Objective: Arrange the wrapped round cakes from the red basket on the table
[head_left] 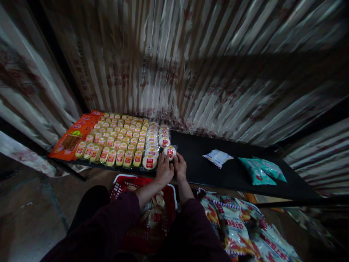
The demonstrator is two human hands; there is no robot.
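White and round, the wrapped packet [170,151] ends its row [164,135], just in from the near edge of the shelf [196,156]. Left hand [165,171] and right hand [180,168] grasp it with their fingers, how firmly the dimness hides. Placing seems the step; squaring it would call for light pressure.

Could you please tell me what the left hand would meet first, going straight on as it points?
The left hand would most likely meet the round white packet first; they seem to touch already, though the exact contact is hard to judge.
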